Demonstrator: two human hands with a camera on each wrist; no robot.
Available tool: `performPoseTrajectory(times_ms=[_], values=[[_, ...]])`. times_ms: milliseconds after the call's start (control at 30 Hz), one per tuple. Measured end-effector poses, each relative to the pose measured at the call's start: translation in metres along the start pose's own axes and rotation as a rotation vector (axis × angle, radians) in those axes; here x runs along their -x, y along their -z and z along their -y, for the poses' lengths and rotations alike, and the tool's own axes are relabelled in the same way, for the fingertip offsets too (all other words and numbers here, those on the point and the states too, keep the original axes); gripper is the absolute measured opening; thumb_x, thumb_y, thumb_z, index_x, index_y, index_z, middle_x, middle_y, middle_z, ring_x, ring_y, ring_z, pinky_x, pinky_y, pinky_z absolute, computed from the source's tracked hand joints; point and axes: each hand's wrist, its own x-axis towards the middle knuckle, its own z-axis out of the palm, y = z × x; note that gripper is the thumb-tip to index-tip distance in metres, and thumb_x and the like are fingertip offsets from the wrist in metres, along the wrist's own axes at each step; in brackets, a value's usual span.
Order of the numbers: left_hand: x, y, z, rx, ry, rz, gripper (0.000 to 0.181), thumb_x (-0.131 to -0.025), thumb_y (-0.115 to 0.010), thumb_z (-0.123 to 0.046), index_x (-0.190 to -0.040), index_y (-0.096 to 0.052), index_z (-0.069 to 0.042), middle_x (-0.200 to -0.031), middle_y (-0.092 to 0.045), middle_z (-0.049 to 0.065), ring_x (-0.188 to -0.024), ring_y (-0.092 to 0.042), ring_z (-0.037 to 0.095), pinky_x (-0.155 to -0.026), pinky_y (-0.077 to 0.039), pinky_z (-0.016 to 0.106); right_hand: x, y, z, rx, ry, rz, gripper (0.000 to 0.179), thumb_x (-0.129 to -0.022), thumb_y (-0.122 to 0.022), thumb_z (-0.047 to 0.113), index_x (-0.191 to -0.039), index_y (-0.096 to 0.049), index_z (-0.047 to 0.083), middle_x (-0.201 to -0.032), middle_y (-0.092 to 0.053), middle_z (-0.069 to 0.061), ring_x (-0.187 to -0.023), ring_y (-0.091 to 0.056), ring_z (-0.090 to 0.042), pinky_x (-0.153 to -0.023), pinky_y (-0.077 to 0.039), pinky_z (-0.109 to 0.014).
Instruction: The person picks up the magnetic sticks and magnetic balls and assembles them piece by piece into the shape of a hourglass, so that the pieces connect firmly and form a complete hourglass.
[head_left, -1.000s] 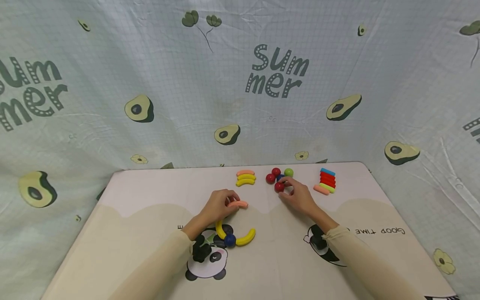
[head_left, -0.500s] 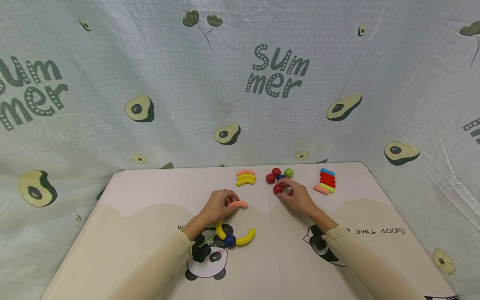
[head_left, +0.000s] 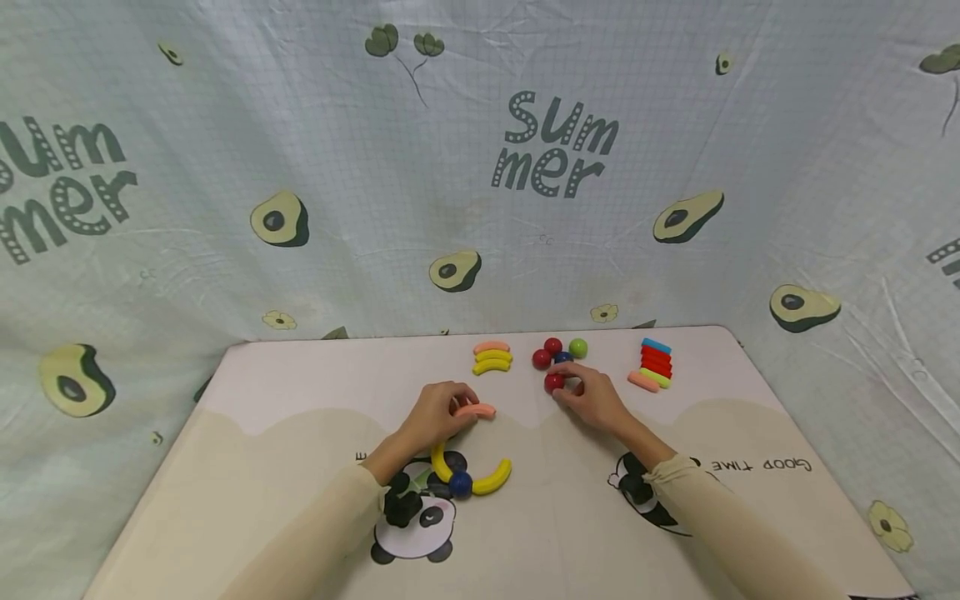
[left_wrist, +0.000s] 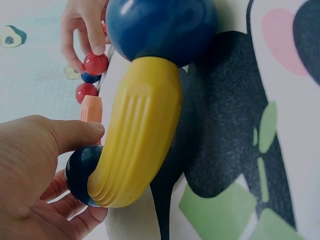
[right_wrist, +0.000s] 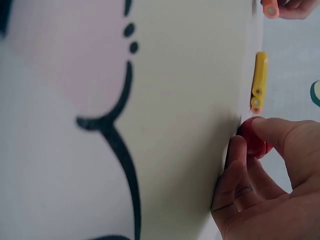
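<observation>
The left hand [head_left: 438, 414] leans in from the left over the pale table [head_left: 225, 500], thumb and fingers curled round a gripped blue ball [left_wrist: 80, 175], which sits against the upper end of a left yellow piece [head_left: 439, 461]; that curved piece runs down to a lower blue ball [head_left: 461, 483], which touches a right yellow piece [head_left: 492, 478] curving up on its other side; an orange piece [head_left: 482, 411] juts rightward from beyond the left thumb, its near end hidden; farther back, a small far stack [head_left: 492, 357] shows one orange and two yellow curved pieces side by side; to its right come two loose red balls [head_left: 542, 359], then a pinched red ball [head_left: 553, 383] nearer the person, held between the thumb and fingers of the right hand [head_left: 596, 400]; just behind it are a loose blue ball [head_left: 563, 357], partly hidden by those fingers, and a green ball [head_left: 578, 348]; rightmost lies a row of short sticks [head_left: 656, 362], blue, red, lime and orange.
</observation>
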Motion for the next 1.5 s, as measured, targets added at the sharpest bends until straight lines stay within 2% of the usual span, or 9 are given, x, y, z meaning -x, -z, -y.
performPoseTrajectory(times_ms=[267, 433, 700, 867, 1133, 1500], values=[[0.004, -0.001, 0.003, -0.003, -0.004, -0.017, 0.014, -0.091, -0.078, -0.01, -0.104, -0.074, -0.007, -0.087, -0.064, 0.001, -0.077, -0.055, 0.016, -0.067, -0.05, 0.023, 0.003, 0.002, -0.002, -0.006, 0.004, 0.015, 0.04, -0.093, -0.077, 0.012, -0.131, -0.063, 0.011, -0.122, -0.069, -0.011, -0.085, -0.059, -0.019, -0.077, -0.052, -0.029], [0.004, -0.002, 0.005, -0.004, -0.019, -0.026, 0.014, -0.091, -0.079, -0.009, -0.104, -0.074, -0.007, -0.088, -0.065, 0.001, -0.077, -0.056, 0.016, -0.067, -0.05, 0.023, 0.006, 0.004, -0.001, -0.022, -0.018, 0.034, 0.04, -0.091, -0.079, 0.014, -0.129, -0.066, 0.01, -0.118, -0.068, -0.009, -0.091, -0.061, -0.022, -0.078, -0.053, -0.027], [0.004, -0.002, 0.008, 0.011, -0.026, -0.047, 0.015, -0.09, -0.079, -0.008, -0.104, -0.074, -0.006, -0.088, -0.066, 0.002, -0.078, -0.057, 0.016, -0.067, -0.051, 0.023, 0.011, 0.002, 0.005, -0.114, -0.016, 0.075, 0.037, -0.092, -0.078, 0.013, -0.126, -0.067, 0.009, -0.113, -0.069, -0.008, -0.1, -0.065, -0.025, -0.088, -0.056, -0.036], [0.003, -0.001, 0.01, 0.01, -0.018, -0.048, 0.015, -0.09, -0.079, -0.009, -0.104, -0.075, -0.008, -0.088, -0.066, 0.0, -0.078, -0.057, 0.015, -0.068, -0.052, 0.024, 0.015, 0.0, 0.011, -0.15, 0.003, 0.098, 0.036, -0.092, -0.078, 0.011, -0.126, -0.068, 0.007, -0.116, -0.069, -0.008, -0.102, -0.067, -0.024, -0.09, -0.057, -0.036], [0.003, 0.001, 0.008, 0.016, 0.008, -0.041, 0.016, -0.09, -0.079, -0.011, -0.105, -0.075, -0.008, -0.088, -0.066, 0.0, -0.079, -0.057, 0.017, -0.07, -0.051, 0.022, 0.016, -0.012, 0.021, -0.216, 0.023, 0.116, 0.035, -0.091, -0.079, 0.01, -0.124, -0.067, 0.007, -0.117, -0.068, -0.008, -0.1, -0.067, -0.023, -0.089, -0.057, -0.033], [0.001, 0.002, 0.009, 0.015, 0.034, -0.051, 0.016, -0.088, -0.082, -0.012, -0.103, -0.076, -0.009, -0.086, -0.066, -0.001, -0.078, -0.057, 0.016, -0.069, -0.051, 0.023, 0.014, -0.036, 0.04, -0.229, 0.053, 0.143, 0.031, -0.089, -0.082, 0.014, -0.116, -0.068, 0.009, -0.109, -0.07, -0.004, -0.092, -0.068, -0.016, -0.083, -0.057, -0.028]])
